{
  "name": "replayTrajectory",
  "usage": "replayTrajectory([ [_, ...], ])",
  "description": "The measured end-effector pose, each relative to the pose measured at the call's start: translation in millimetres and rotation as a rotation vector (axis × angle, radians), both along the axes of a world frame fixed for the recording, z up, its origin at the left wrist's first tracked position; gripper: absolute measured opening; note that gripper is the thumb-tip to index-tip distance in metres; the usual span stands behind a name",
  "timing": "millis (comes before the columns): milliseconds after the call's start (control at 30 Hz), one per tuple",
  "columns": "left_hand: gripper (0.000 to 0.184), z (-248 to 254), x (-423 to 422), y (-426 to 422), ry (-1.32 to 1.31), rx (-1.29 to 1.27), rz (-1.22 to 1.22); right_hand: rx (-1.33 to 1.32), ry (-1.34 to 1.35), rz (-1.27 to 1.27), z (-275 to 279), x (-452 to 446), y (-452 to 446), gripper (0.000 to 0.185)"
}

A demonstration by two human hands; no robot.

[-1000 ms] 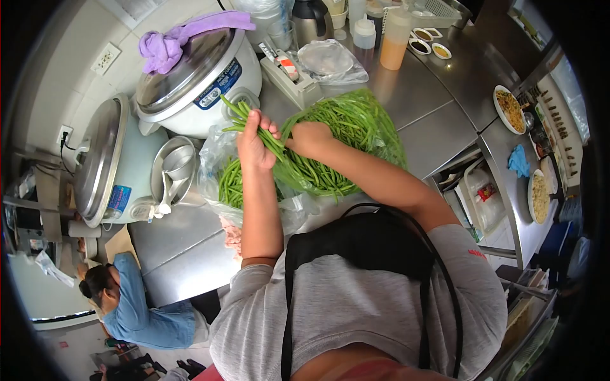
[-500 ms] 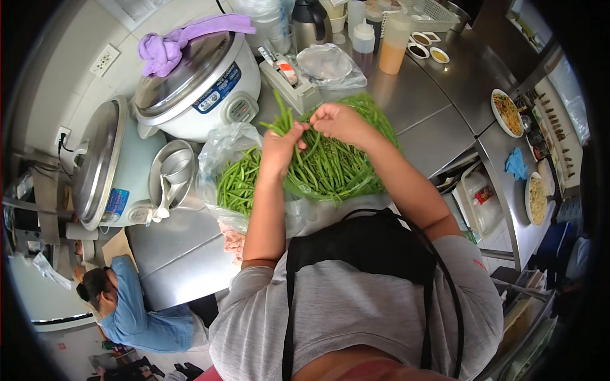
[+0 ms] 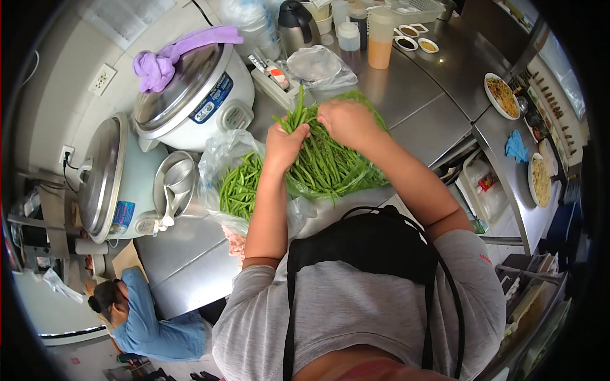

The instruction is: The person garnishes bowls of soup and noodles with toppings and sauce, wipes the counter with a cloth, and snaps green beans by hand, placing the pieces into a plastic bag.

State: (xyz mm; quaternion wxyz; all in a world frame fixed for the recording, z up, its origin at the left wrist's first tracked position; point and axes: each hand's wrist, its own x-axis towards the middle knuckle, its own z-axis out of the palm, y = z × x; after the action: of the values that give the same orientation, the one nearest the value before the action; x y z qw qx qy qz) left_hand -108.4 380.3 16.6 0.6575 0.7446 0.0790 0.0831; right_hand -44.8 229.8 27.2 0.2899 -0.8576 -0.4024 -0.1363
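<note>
My left hand (image 3: 285, 145) is closed round a small bunch of green beans (image 3: 297, 114), whose tips stick up past the thumb. To its right, my right hand (image 3: 346, 122) is curled over the far part of a large heap of long green beans (image 3: 327, 166) in an open green plastic bag (image 3: 375, 178). Its fingertips point down and away, so what they hold, if anything, is hidden. Left of my left forearm, a clear plastic bag (image 3: 213, 159) contains shorter pieces of green bean (image 3: 238, 190).
Two large rice cookers (image 3: 197, 95) stand at the left, one with a purple cloth (image 3: 155, 70) on its lid. A steel pot with ladles (image 3: 180, 176) sits nearby. Sauce bottles (image 3: 380, 44) and small sauce dishes (image 3: 406, 43) are at the back. A person in blue (image 3: 143, 317) is at lower left.
My right hand has moved slightly right and down, away from my left hand, and curled over the bean heap. My left hand keeps its bunch. The whole view has shifted a little.
</note>
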Motion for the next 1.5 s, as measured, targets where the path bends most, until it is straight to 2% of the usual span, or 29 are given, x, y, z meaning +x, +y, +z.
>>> replayTrajectory([
  [33, 0.008, 1, -1, -1, -0.006, -0.025, -0.008, 0.034, 0.011, 0.006, 0, -1, 1, 0.015],
  [133, 0.009, 1, -1, -2, -0.026, -0.036, 0.007, 0.485, 0.660, 0.083, 8, -1, -2, 0.016],
  [233, 0.008, 1, -1, -1, -0.086, -0.073, 0.080, 0.502, 0.905, 0.184, 10, 6, -13, 0.021],
  [367, 0.008, 2, 3, 0, -0.207, -0.184, 0.138, 0.047, 0.468, 0.142, -4, -7, -13, 0.025],
  [400, 0.008, 4, 3, -2, -0.231, -0.195, 0.170, 0.042, 0.619, 0.142, -2, -11, -12, 0.024],
  [500, 0.007, 9, 1, -3, -0.227, -0.220, 0.194, 0.045, 0.552, 0.126, 0, -19, -4, 0.022],
  [533, 0.007, 12, 0, -2, -0.212, -0.233, 0.200, 0.069, 0.380, 0.138, -3, -18, 0, 0.018],
  [633, 0.007, 14, -3, 5, -0.173, -0.278, 0.185, -0.032, 0.114, 0.256, -2, -21, 7, 0.012],
  [733, 0.005, 9, -4, 10, -0.147, -0.309, 0.130, 0.043, -0.137, 0.431, 1, -31, 18, 0.008],
  [867, 0.005, -4, -2, 14, -0.120, -0.363, 0.169, 0.198, -0.104, 0.389, 26, -47, 28, 0.006],
  [967, 0.004, 1, -5, 27, -0.130, -0.455, 0.314, -0.096, 0.095, 0.210, 15, -26, 33, 0.008],
  [1100, 0.004, 4, -9, 47, -0.146, -0.471, 0.376, -0.301, 0.301, 0.176, -17, -9, 50, 0.013],
  [1233, 0.005, 7, -11, 39, -0.176, -0.552, 0.373, -0.413, 0.073, 0.152, -43, -1, 78, 0.017],
  [1300, 0.006, 4, -13, 43, -0.142, -0.485, 0.353, -0.480, -0.116, 0.147, -55, 4, 86, 0.018],
  [1400, 0.007, 1, -14, 44, -0.122, -0.443, 0.334, -0.474, -0.156, 0.126, -70, 13, 92, 0.016],
  [1500, 0.008, 1, -15, 46, -0.102, -0.380, 0.284, -0.367, -0.211, 0.228, -69, 20, 83, 0.012],
])
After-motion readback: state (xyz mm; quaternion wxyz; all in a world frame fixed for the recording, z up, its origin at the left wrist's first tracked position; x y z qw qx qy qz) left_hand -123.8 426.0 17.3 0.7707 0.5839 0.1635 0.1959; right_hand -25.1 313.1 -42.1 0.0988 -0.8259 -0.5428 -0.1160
